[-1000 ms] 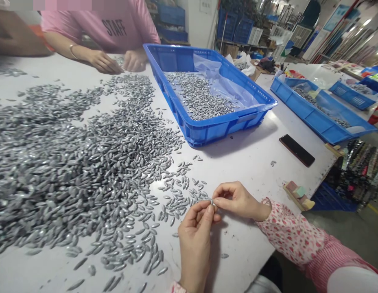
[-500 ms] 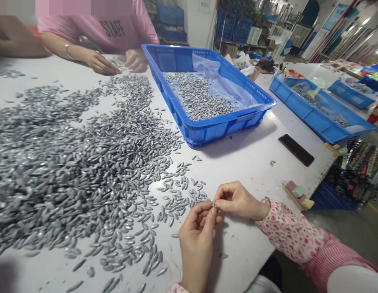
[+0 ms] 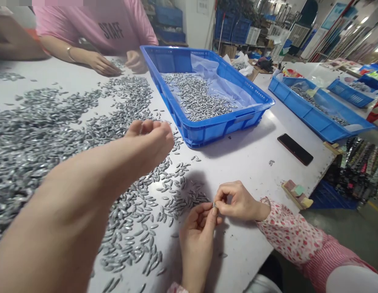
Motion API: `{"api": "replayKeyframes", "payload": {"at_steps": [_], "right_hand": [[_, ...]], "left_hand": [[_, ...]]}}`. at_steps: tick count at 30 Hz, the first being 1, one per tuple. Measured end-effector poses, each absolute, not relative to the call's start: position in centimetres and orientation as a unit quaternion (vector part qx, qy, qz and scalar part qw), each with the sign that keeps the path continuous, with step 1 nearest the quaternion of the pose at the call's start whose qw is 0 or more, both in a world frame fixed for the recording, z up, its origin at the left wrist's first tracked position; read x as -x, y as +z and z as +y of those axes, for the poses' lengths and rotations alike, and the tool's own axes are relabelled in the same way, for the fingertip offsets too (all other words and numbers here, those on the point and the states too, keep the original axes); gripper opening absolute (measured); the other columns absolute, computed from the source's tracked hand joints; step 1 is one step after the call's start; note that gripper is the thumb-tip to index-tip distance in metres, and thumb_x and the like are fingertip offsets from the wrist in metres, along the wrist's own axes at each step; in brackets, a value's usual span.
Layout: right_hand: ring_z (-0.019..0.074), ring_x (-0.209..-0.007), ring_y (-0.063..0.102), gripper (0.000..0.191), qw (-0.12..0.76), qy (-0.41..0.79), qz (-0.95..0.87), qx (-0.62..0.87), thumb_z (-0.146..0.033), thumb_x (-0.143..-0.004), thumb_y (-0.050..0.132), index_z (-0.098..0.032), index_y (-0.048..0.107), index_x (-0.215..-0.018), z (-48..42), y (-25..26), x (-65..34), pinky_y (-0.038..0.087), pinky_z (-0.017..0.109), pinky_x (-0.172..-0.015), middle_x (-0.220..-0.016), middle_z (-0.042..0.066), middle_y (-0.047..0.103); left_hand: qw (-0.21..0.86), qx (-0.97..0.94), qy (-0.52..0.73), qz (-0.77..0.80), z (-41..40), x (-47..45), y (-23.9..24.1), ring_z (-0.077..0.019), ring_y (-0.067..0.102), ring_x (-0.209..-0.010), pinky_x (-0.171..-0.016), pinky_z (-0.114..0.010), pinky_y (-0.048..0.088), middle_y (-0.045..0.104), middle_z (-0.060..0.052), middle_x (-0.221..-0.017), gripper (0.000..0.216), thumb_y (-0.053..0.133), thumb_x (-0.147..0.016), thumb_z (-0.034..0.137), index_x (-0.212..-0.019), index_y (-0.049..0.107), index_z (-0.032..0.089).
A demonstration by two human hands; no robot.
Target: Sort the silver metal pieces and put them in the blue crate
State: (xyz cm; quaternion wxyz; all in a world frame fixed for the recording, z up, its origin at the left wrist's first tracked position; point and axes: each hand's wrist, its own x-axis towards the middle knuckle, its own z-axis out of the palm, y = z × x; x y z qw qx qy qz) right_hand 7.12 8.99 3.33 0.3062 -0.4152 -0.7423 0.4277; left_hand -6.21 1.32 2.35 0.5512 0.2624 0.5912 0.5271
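Note:
Low at the front of the table, my left hand pinches a small grey seed-shaped piece between thumb and fingers. My right hand meets it from the right, closed with its thumb and fingertip on the same piece. Most of the piece is hidden by the fingertips. Just left of my hands lie loose grey seed-shaped pieces, shiny and pointed at the ends, which run into a wide heap across the table's left side.
A co-worker's bare forearm reaches over the heap from the left. Opposite, a person in a pink shirt has both hands at the pieces. A blue crate holds more pieces. A phone and wooden blocks lie rightward.
A co-worker's arm has come in from the left over the heap, its hand near the blue crate. My hands stay together at almost the same spot, with the right fingers slightly shifted.

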Motion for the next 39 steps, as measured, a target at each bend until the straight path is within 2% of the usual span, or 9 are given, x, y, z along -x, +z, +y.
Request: {"api": "replayKeyframes", "payload": {"at_steps": [5,11,15,18,24,33,39], "right_hand": [[0.0092,-0.057,0.056,0.009,0.320,0.418,-0.727,0.442,-0.013,-0.074,0.062,-0.016,0.066,-0.067,9.44,3.31,-7.52,0.043,0.020,-0.056,-0.064,0.000,0.066],[0.0085,-0.053,0.053,0.027,0.305,0.494,-0.684,0.441,-0.028,-0.089,0.055,-0.015,0.066,-0.068,9.82,3.62,-7.72,0.042,0.021,-0.054,-0.058,-0.001,0.062],[0.0097,-0.062,0.058,0.015,0.301,0.493,-0.682,0.448,-0.017,-0.082,0.057,-0.015,0.070,-0.077,9.77,3.67,-7.36,0.044,0.020,-0.056,-0.070,0.001,0.067],[0.0098,-0.064,0.059,0.014,0.298,0.498,-0.680,0.448,-0.014,-0.078,0.058,-0.015,0.072,-0.079,9.74,3.72,-7.20,0.045,0.019,-0.056,-0.074,0.002,0.069],[0.0112,-0.069,0.062,0.010,0.282,0.539,-0.676,0.416,-0.020,-0.080,0.063,-0.015,0.072,-0.084,9.66,3.87,-7.35,0.048,0.020,-0.059,-0.079,0.003,0.070],[0.0120,-0.075,0.063,0.014,0.291,0.553,-0.686,0.374,-0.026,-0.083,0.069,-0.015,0.073,-0.090,9.69,3.47,-7.51,0.049,0.021,-0.061,-0.086,0.004,0.070],[0.0119,-0.073,0.064,0.016,0.288,0.588,-0.644,0.395,-0.025,-0.082,0.070,-0.015,0.071,-0.093,9.43,3.37,-7.27,0.051,0.023,-0.063,-0.084,0.004,0.071]], "left_hand": [[0.573,-0.241,0.532,0.575,1.43,6.14,2.15,-0.0153,0.063,-0.065,-0.062,-0.023,0.053,0.067,-0.003,-0.069,0.026,0.076,-0.076,0.037,-0.086,0.070,0.014],[0.603,-0.169,0.564,0.538,1.66,6.13,1.98,-0.0135,0.061,-0.063,-0.061,-0.022,0.053,0.067,-0.002,-0.070,0.032,0.082,-0.069,0.038,-0.087,0.068,0.014],[0.605,-0.161,0.568,0.534,1.66,6.19,1.94,-0.0134,0.061,-0.063,-0.061,-0.021,0.053,0.065,-0.001,-0.067,0.035,0.084,-0.068,0.040,-0.086,0.068,0.014],[0.609,-0.162,0.571,0.527,1.57,6.21,1.96,-0.0133,0.060,-0.064,-0.062,-0.021,0.052,0.066,-0.001,-0.068,0.036,0.083,-0.069,0.041,-0.088,0.069,0.013],[0.630,-0.153,0.581,0.491,1.73,6.27,2.32,-0.0118,0.058,-0.063,-0.060,-0.021,0.052,0.066,-0.003,-0.075,0.037,0.084,-0.069,0.041,-0.088,0.070,0.013],[0.689,-0.076,0.584,0.422,1.99,6.17,2.34,-0.0080,0.053,-0.056,-0.054,-0.018,0.051,0.063,-0.001,-0.070,0.038,0.090,-0.061,0.034,-0.082,0.068,0.012],[0.696,-0.026,0.589,0.409,2.05,6.21,2.13,-0.0074,0.055,-0.055,-0.054,-0.016,0.050,0.063,0.001,-0.070,0.050,0.092,-0.059,0.028,-0.097,0.063,0.015]]}}
